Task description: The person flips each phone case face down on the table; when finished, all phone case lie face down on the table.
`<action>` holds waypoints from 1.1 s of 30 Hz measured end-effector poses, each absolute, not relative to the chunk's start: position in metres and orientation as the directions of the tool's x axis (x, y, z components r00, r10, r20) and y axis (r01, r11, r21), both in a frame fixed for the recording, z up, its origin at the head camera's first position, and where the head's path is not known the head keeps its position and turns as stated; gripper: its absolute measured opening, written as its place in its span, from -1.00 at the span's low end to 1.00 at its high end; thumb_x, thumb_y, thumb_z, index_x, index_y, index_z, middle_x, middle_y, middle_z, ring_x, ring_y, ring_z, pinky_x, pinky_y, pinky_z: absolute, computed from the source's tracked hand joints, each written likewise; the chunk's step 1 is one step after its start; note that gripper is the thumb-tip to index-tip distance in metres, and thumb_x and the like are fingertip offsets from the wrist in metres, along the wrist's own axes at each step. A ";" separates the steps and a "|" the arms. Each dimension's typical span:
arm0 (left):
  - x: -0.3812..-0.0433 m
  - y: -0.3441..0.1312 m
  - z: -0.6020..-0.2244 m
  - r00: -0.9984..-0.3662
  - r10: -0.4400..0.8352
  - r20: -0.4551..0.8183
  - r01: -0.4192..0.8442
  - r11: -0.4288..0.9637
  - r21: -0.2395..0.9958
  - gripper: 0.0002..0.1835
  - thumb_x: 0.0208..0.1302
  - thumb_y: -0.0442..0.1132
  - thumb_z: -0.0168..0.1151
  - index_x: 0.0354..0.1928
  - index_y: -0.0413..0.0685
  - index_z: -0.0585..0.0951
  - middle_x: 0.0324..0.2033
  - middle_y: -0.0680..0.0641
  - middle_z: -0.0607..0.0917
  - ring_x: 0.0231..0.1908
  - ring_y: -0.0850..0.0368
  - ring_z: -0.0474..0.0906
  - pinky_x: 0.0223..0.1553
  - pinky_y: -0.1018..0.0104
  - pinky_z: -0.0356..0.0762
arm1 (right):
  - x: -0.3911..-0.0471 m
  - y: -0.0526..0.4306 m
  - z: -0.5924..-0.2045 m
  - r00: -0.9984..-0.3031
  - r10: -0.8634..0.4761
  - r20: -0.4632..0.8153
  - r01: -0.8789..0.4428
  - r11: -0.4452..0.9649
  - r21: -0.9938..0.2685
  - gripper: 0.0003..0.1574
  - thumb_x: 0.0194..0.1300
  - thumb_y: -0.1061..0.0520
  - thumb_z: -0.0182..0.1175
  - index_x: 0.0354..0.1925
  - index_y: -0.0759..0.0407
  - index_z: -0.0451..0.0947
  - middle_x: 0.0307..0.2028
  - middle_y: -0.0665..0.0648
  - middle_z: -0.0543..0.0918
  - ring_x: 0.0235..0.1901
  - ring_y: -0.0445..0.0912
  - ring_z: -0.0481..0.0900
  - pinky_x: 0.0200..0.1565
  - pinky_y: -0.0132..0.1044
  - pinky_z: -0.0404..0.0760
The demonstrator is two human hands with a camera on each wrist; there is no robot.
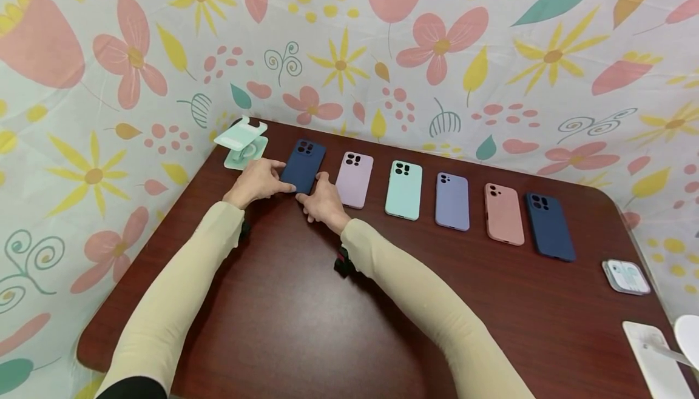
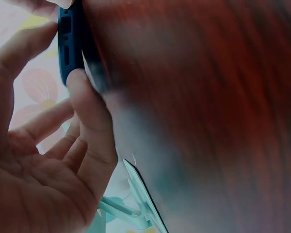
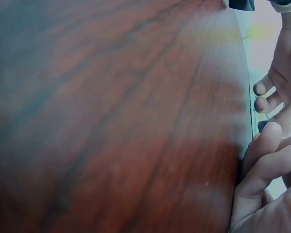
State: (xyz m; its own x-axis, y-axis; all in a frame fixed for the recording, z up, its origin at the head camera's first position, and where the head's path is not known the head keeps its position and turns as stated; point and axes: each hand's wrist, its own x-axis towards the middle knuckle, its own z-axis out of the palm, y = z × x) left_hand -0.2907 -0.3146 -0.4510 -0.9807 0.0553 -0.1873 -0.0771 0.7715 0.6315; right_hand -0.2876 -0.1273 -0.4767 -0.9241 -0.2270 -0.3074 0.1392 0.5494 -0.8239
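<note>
A dark blue phone case [image 1: 303, 165] lies camera end away at the table's left, and its lower edge with port cutouts shows in the left wrist view. At its left side and lower edge my left hand [image 1: 259, 181] grips it, index finger and thumb apart. My right hand [image 1: 324, 204] holds the lower right corner, thumb at the bottom edge and index finger along the right side. In the right wrist view the right hand's curled fingers [image 3: 262, 170] show beside the tabletop, with the case mostly hidden.
To the right stretches a row of phone cases: lilac [image 1: 354, 181], mint [image 1: 404, 190], periwinkle [image 1: 452, 201], pink [image 1: 503, 214] and another dark blue one [image 1: 550, 227]. A mint phone stand [image 1: 243, 138] stands at the back left. Boxed earphones [image 1: 626, 276] and a white stand [image 1: 652, 350] lie far right.
</note>
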 end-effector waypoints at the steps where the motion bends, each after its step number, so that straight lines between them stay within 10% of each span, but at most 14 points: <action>1: -0.291 -0.315 -0.452 -0.978 0.064 -0.199 -0.078 0.772 0.631 -0.12 0.29 -0.04 0.59 0.57 -0.21 0.47 -0.14 -0.20 0.73 -0.43 0.11 0.63 -0.38 0.35 0.60 | -0.288 -0.127 -0.477 -0.925 -0.225 -0.306 0.140 0.548 -0.825 -0.04 0.57 0.07 0.36 0.66 0.15 0.07 -0.56 0.12 0.67 -0.79 -0.14 0.51 -0.67 -0.36 0.58; 21: -0.294 -0.313 -0.453 -0.960 0.084 -0.265 -0.116 0.746 0.656 -0.15 0.29 -0.20 0.59 0.56 -0.24 0.45 -0.32 -0.12 0.65 -0.53 0.16 0.61 -0.41 0.35 0.65 | -0.287 -0.125 -0.476 -0.926 -0.217 -0.310 0.142 0.560 -0.816 -0.07 0.58 0.09 0.34 0.66 0.15 0.07 -0.59 0.11 0.65 -0.80 -0.14 0.50 -0.67 -0.36 0.58; 33: -0.284 -0.307 -0.443 -0.978 0.033 -0.204 -0.098 0.796 0.597 -0.07 0.41 0.15 0.43 0.65 -0.13 0.32 0.10 -0.30 0.66 -0.09 -0.13 0.68 0.03 -0.01 0.71 | -0.270 -0.108 -0.457 -0.901 -0.354 -0.251 0.054 0.482 -0.875 0.03 0.59 -0.05 0.33 0.69 0.21 0.00 -0.50 0.14 0.70 -0.73 -0.13 0.56 -0.62 -0.33 0.61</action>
